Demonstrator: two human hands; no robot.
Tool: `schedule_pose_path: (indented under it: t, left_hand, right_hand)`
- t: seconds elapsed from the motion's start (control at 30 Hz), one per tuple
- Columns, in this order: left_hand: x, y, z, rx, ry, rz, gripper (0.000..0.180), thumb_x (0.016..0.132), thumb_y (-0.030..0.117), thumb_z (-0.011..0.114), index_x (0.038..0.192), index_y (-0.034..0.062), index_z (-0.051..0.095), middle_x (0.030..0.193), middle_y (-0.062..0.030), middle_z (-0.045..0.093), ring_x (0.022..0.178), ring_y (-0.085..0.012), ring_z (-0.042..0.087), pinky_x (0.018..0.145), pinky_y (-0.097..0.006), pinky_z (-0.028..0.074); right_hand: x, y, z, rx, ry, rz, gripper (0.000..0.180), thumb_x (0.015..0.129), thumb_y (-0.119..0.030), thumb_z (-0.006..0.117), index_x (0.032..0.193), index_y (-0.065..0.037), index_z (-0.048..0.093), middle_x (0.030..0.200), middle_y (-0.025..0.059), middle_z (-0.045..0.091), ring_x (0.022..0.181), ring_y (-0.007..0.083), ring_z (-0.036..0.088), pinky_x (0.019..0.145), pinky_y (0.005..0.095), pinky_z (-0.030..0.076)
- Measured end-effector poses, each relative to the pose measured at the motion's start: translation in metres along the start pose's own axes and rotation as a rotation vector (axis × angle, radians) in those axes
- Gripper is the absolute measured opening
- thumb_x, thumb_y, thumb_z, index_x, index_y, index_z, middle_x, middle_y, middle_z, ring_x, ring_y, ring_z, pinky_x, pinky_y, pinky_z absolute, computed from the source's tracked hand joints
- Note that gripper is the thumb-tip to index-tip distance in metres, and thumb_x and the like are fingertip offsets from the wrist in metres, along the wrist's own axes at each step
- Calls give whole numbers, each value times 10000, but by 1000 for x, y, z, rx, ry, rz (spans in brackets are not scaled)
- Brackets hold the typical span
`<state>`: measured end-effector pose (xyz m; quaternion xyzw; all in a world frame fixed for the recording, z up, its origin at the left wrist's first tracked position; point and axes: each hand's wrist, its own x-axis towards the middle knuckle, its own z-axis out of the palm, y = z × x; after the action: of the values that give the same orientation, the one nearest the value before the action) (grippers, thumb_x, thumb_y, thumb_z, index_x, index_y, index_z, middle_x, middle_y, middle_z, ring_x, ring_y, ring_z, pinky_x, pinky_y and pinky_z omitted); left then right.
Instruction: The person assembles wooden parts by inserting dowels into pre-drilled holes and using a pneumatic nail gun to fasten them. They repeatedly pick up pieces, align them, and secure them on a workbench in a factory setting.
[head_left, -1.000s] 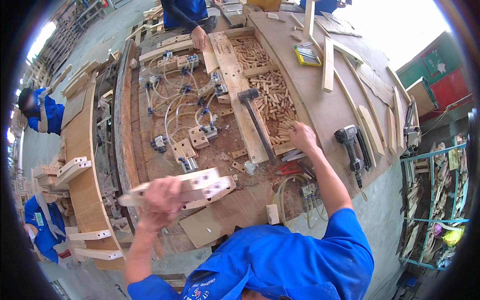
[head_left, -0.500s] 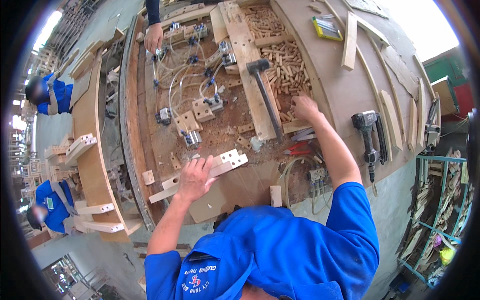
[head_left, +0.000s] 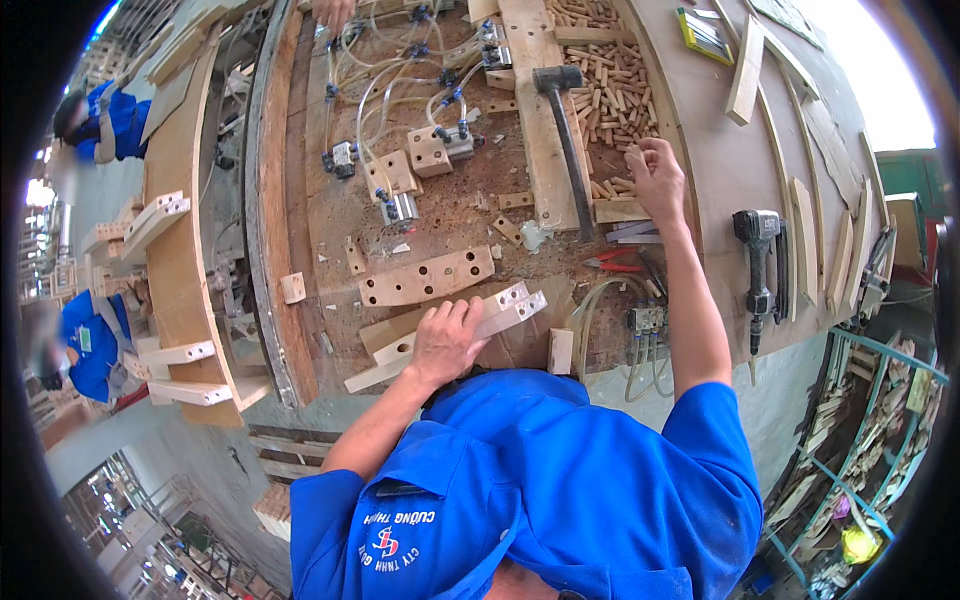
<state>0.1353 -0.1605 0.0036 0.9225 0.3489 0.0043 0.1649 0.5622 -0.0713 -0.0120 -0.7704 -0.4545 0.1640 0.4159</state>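
My left hand (head_left: 447, 342) is wrapped over two pale wooden pieces with drilled holes (head_left: 510, 308), held side by side near the bench's front edge. Just beyond it lies a flat curved wooden board with several holes (head_left: 428, 277). At the front end of the dowel bin, my right hand (head_left: 660, 182) has its fingers pinched on a small light wooden dowel (head_left: 633, 157). Loose wooden dowels (head_left: 612, 95) are heaped in the bin beyond that hand. Left of the bin, a black mallet (head_left: 566, 140) rests on a long drilled plank (head_left: 540, 130).
Clear air hoses (head_left: 385, 90) and metal cylinders spread over the far left bench, where another person's hand (head_left: 333, 12) shows. Red-handled pliers (head_left: 612, 262) and a hose block (head_left: 646, 320) lie below my right forearm. A power drill (head_left: 757, 265) lies to the right.
My left hand has drawn the two pieces toward my body, and the curved board now shows beyond them. My right hand has lifted off the bin floor with a dowel. The view has shifted.
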Motion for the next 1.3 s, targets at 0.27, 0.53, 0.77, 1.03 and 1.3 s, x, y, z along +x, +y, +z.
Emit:
schedule_pose_path:
  t: [0.27,0.53,0.77,1.03,1.3]
  left_hand:
    - [-9,-15,42,-48,157,-6,812,746,337,869,1454,107,545,1052,-95,583,955,-296,598,803,-446,484]
    - [-11,-16,50,-1,224,3,804,747,322,843,1466,113,549,1058,-98,582,955,-302,611,794,-447,482]
    - [-11,-16,50,-21,222,11,804,753,323,842,1471,110,548,1052,-97,583,955,-300,613,793,-444,482]
    - [-12,-18,52,15,190,13,786,812,384,810,1492,103,536,1077,-81,592,974,-271,610,798,-414,480]
    - [-9,-17,52,-6,135,17,798,801,385,821,1482,87,529,1075,-81,594,977,-277,606,797,-421,482]
  right_hand:
    - [-163,-63,4,434,-559,478,214,983,-204,815,1042,-25,713,815,22,696,639,83,641,565,250,565]
    - [-225,-48,33,182,-674,343,179,964,-85,732,1106,25,729,778,128,734,702,199,724,658,372,576]
    - [-204,-53,35,71,-713,21,157,947,-80,715,1059,27,693,820,223,723,776,394,741,697,452,567]
    - [-198,-60,44,14,-750,-104,158,938,-78,723,1042,24,659,848,250,719,807,456,717,713,486,558]
    - [-214,-55,64,-18,-692,-69,157,933,-98,721,1006,-5,618,815,281,696,790,503,699,695,556,557]
